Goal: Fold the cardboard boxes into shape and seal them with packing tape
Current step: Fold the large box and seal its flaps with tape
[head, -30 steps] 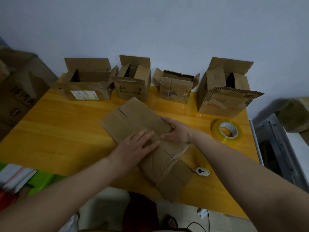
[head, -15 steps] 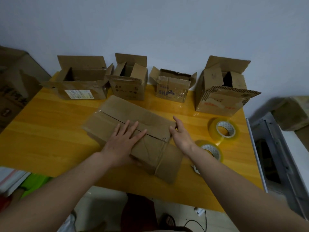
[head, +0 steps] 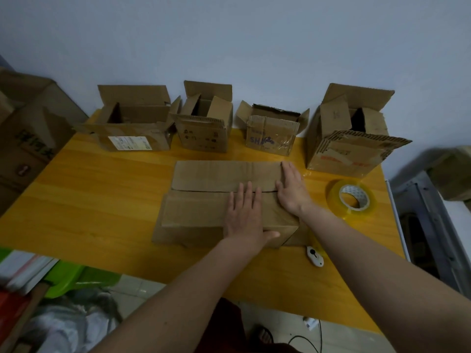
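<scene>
Box in work (head: 219,212): plain brown cardboard, creased, near desk (head: 102,200) centre, two top flaps folded shut, seam running 9-to-3 between them. Left hand (head: 244,215) flat on near flap, fingers straight and together, tips at the seam, thumb hooked over the near edge; gripping nothing. Right hand (head: 293,189) flat at the 3 o'clock end across both flaps, fingers straight, holding nothing. Small white cutter (head: 315,256) at 5 o'clock off the box. Something yellowish behind the right forearm beside the box, mostly hidden, can't identify. Clear tape roll (head: 353,198) at 3 o'clock, lying flat. Far edge: four open boxes (head: 204,133) in a row against the wall, flaps up, interiors dark, contents not readable. Print on them too blurred to read
</scene>
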Action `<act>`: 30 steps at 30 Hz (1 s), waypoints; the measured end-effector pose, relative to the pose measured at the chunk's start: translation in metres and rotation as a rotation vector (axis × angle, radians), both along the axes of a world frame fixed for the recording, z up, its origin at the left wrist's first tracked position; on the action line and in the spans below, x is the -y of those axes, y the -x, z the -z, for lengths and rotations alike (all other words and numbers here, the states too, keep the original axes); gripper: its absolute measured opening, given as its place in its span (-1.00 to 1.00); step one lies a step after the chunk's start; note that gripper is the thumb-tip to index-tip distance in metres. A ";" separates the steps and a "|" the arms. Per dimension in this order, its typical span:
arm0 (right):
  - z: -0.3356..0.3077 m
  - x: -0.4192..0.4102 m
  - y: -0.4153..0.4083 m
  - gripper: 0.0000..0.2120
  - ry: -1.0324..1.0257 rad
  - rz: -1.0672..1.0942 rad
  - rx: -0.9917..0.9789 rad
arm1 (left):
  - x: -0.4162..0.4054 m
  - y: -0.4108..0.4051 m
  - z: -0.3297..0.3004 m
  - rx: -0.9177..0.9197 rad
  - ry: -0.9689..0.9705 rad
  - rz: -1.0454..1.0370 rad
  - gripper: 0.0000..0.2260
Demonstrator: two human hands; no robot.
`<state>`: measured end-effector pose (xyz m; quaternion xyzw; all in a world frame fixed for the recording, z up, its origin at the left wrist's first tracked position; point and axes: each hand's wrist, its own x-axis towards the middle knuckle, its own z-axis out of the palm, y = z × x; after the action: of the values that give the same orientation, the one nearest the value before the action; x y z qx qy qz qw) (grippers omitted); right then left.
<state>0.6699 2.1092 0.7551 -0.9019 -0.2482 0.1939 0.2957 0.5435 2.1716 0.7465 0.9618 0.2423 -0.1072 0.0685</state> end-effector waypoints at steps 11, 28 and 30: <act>0.002 0.003 -0.013 -0.47 -0.115 -0.039 -0.041 | -0.013 -0.001 -0.001 0.037 -0.019 0.226 -0.12; 0.030 0.098 -0.027 -0.53 0.074 0.263 -0.217 | 0.001 -0.022 -0.012 -0.031 0.016 0.428 -0.15; 0.045 0.122 -0.018 -0.68 0.290 0.207 -0.219 | 0.005 -0.023 -0.014 -0.047 0.007 0.441 -0.18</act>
<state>0.6881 1.9874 0.7097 -0.9293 -0.0900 0.2928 0.2062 0.5664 2.1666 0.7609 0.9885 0.0271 -0.1429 0.0411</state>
